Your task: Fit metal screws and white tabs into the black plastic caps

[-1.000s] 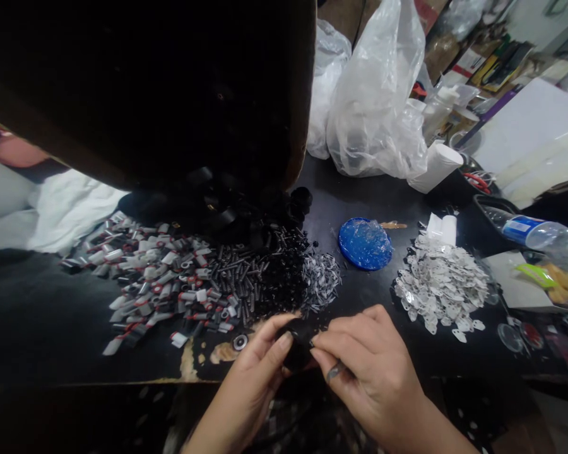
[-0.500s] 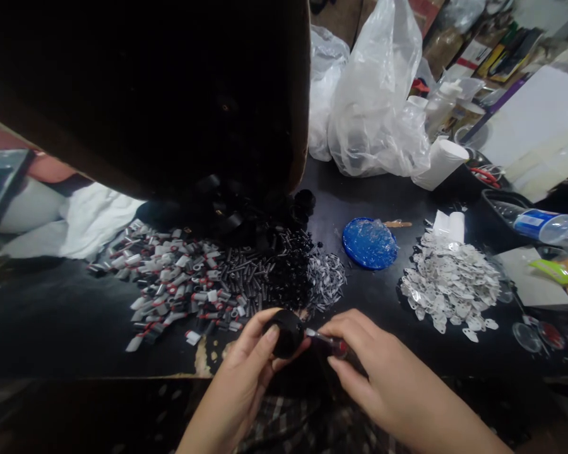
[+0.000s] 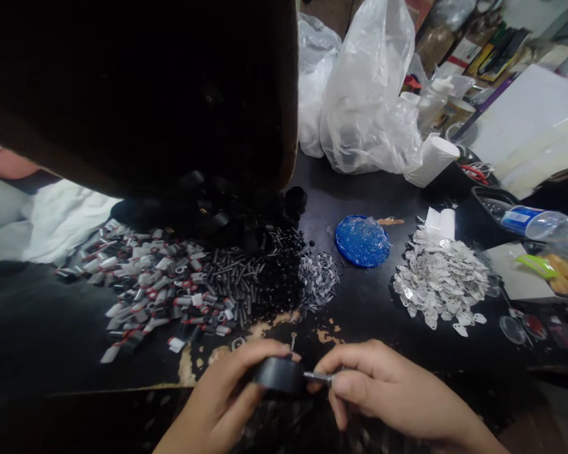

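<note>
Head view, left hand (image 3: 239, 391) gripping black part (image 3: 281, 374)

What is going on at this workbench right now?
A person's left hand grips a round black part at the bench's near edge, while the right hand holds a slim metal piece up to its side. Beyond them lie a heap of grey and red pieces, springs and, off to the right, flat whitish pieces, with a blue lid-like disc nearer the middle.
</note>
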Tool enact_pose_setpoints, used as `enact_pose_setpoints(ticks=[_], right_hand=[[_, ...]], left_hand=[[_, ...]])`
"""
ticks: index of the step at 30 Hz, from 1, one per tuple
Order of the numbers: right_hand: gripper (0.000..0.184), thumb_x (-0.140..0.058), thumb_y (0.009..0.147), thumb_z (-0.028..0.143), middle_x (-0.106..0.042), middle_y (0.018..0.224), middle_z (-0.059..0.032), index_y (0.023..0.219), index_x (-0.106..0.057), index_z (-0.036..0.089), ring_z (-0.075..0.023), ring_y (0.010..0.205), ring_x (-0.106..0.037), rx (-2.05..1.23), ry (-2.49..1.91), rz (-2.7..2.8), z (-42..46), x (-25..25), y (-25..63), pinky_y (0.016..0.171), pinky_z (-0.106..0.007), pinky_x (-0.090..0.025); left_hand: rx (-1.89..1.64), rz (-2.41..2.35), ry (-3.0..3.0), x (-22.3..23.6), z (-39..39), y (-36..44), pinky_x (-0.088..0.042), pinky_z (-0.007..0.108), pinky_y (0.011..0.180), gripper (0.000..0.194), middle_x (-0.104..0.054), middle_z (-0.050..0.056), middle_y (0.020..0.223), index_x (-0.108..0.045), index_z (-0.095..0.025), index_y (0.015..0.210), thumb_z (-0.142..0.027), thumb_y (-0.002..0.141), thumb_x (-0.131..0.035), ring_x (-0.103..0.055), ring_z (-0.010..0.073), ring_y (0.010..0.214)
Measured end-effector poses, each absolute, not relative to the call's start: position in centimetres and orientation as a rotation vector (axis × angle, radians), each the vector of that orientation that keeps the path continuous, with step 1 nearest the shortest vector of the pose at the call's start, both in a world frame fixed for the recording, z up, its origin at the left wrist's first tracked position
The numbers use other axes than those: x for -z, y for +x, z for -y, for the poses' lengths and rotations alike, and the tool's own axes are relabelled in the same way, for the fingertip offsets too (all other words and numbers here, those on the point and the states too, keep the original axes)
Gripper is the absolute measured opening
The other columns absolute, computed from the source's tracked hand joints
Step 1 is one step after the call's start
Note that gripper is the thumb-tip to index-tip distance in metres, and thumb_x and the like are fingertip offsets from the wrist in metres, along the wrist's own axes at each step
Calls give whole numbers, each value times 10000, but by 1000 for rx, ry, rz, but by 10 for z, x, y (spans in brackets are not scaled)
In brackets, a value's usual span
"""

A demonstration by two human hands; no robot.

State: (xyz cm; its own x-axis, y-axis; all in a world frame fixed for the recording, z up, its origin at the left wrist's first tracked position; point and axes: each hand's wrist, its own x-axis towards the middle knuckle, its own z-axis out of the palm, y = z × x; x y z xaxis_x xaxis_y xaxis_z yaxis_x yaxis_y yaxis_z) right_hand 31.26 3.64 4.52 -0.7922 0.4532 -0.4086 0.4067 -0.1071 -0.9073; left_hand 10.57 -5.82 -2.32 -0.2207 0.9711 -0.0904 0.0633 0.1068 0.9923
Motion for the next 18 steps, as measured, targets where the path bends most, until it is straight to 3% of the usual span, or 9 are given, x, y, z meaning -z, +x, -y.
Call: enact_pose_setpoints(ticks=[2, 3, 5, 7, 10, 13, 18], right_hand=[[295, -454, 948, 415, -663, 725, 9, 1013, -625, 184, -56, 452, -439, -2311, -929, 1852, -37, -37, 313, 460, -180, -363], [268, -462, 940, 396, -674, 777, -2, 1012, -609, 183, -54, 462, -456, -2286, -949, 1828, -38, -33, 311, 472, -183, -374], [144, -490, 915, 282, -679, 865, -15, 969, -588, 191, -89, 599, -569, -1940, -1122, 1991, -42, -27, 304, 592, -221, -438], [80, -518, 868, 170, -669, 889, -20, 900, -587, 193, -147, 761, -610, -1350, -1341, 2287, -47, -21, 293, 703, -276, -440], [72, -535, 864, 168, -665, 867, -34, 846, -602, 187, -195, 764, -600, -650, -1468, 2662, -54, -13, 278, 703, -326, -408], [125, -511, 909, 218, -672, 865, -54, 864, -620, 177, -226, 757, -615, -377, -1408, 2841, -58, -8, 267, 727, -372, -401], [154, -500, 901, 175, -680, 859, -86, 826, -634, 164, -253, 794, -632, -325, -1326, 2913, -61, -10, 262, 762, -405, -385]], left_hand=[[-1387, -1508, 998, 23, 62, 111, -472, 357, 895, 168, -775, 67, 880, -778, -307, 906, -364, 783, -679, -672, 295, 898], [-1462, -1525, 863, 23, 62, 116, -473, 350, 900, 154, -771, 54, 877, -770, -309, 899, -366, 780, -689, -672, 278, 892], [-1566, -1478, 497, 22, 58, 127, -497, 343, 881, 166, -752, 11, 904, -730, -323, 943, -372, 789, -694, -670, 236, 875], [-1568, -1328, 216, 22, 52, 137, -527, 339, 853, 204, -730, -10, 975, -680, -326, 1016, -383, 821, -666, -664, 210, 901], [-1525, -1190, 94, 23, 47, 143, -540, 334, 859, 238, -711, 18, 1067, -653, -287, 1071, -374, 849, -640, -642, 210, 987], [-1503, -1172, 62, 22, 48, 141, -546, 314, 851, 245, -710, 18, 1078, -650, -280, 1084, -344, 847, -653, -648, 192, 961], [-1513, -1149, 64, 20, 48, 141, -537, 333, 876, 239, -717, 31, 1073, -655, -263, 1075, -329, 846, -657, -647, 210, 998]])
